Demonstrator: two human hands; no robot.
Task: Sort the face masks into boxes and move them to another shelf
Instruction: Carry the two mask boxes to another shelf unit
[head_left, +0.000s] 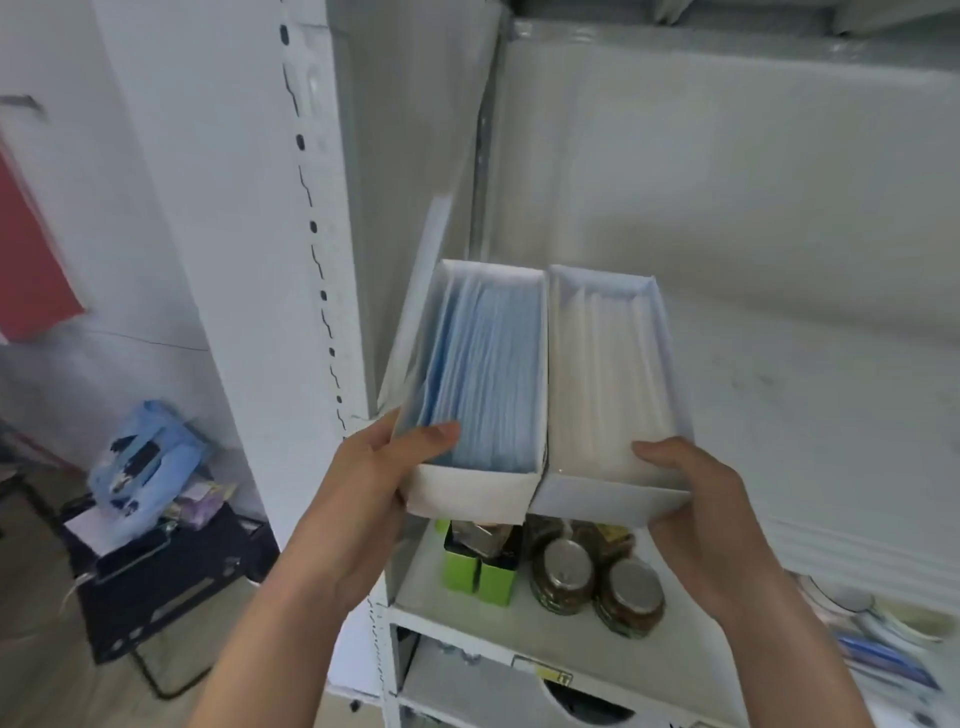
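Two open white boxes sit side by side in my hands, held in front of a white metal shelf unit. The left box is packed with blue face masks standing on edge. The right box holds white face masks. My left hand grips the near left corner of the left box, thumb over its rim on the blue masks. My right hand grips the near right corner of the right box, thumb inside on the white masks.
Below the boxes a shelf carries two green cartons and two metal-lidded jars. The slotted shelf upright stands to the left. A black stool with a blue package stands on the floor at left.
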